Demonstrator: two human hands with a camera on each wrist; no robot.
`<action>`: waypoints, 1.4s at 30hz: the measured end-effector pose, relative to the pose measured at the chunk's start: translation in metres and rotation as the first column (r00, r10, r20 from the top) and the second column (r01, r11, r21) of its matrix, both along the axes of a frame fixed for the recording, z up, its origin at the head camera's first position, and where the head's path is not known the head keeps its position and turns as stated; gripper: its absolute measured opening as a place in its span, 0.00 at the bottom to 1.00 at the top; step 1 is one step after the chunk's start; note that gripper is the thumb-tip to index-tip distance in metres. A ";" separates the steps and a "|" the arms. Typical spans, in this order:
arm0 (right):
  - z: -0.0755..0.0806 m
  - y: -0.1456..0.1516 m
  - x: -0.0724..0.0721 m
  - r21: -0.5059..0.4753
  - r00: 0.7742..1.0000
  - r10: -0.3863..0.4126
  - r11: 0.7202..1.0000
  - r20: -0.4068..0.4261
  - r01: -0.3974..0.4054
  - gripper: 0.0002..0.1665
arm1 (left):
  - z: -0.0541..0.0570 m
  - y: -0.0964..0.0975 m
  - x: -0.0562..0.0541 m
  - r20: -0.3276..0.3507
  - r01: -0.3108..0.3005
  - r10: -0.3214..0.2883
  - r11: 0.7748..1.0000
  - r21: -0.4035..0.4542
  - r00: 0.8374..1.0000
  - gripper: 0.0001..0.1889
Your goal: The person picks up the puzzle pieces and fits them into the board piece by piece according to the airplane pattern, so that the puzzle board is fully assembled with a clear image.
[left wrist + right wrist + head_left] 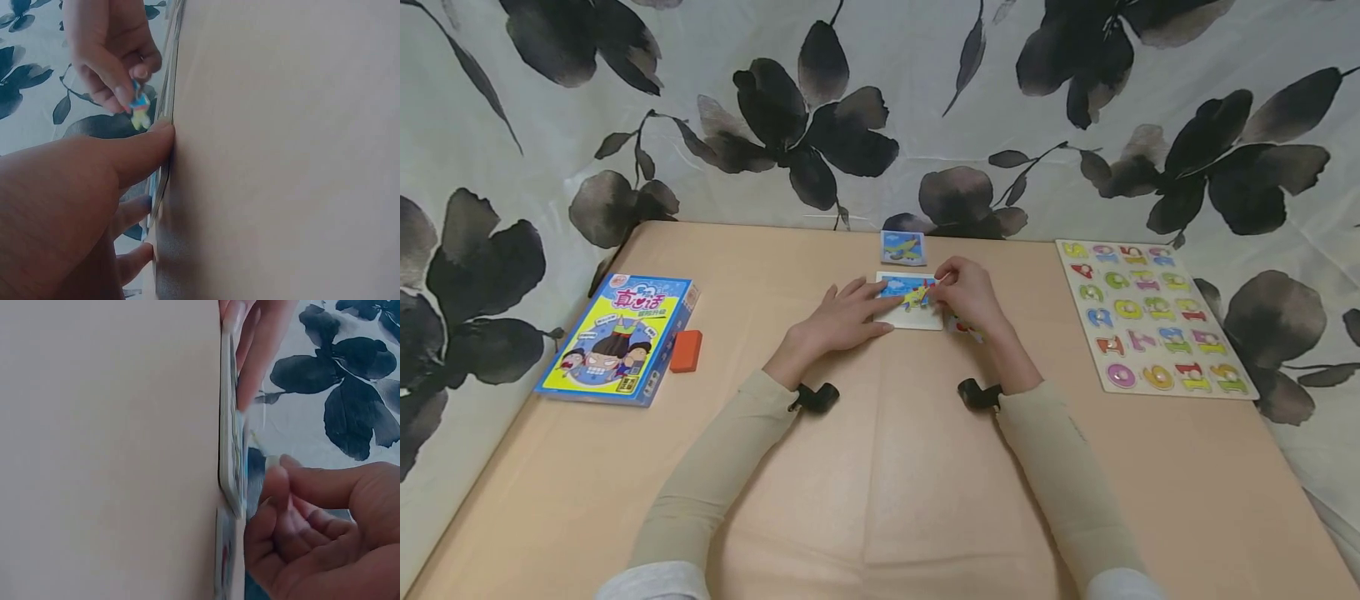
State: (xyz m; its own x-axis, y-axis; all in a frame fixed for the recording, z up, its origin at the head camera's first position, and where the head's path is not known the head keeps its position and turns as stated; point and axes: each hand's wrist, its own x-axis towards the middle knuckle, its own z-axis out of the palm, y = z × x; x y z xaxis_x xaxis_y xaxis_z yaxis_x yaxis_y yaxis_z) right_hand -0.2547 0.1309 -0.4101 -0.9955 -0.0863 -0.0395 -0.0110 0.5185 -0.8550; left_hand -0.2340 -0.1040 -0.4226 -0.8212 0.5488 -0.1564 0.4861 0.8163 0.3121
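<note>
pinching a small blue-and-yellow piece (140, 114) over a white board (917, 320).
gripping the piece in the right hand (967, 292), hard to tell whether touching the board; resting the left hand (846, 317), spread and grasping nothing, at the board's left side, with the board on the surface (895, 492), just short of a blue picture card (902, 248). apparently at the placing step; next, probably needing careful alignment and gentle lowering.

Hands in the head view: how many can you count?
2: the left hand touching the left side of the white board, the right hand at its right side, pinching a small piece.
</note>
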 end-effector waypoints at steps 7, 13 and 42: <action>-0.004 -0.006 -0.002 0.056 0.999 -0.039 0.998 0.034 0.037 0.08 | -0.002 0.001 -0.001 -0.009 0.001 -0.001 1.000 0.008 1.000 0.29; -0.003 -0.005 -0.005 0.116 0.997 -0.056 0.992 0.059 0.048 0.07 | -0.001 0.002 -0.002 -0.008 -0.002 0.003 1.000 0.016 1.000 0.29; -0.008 -0.005 -0.004 0.190 0.997 0.008 0.982 0.072 -0.022 0.07 | 0.002 -0.005 -0.001 0.032 0.005 -0.006 1.000 0.024 0.999 0.32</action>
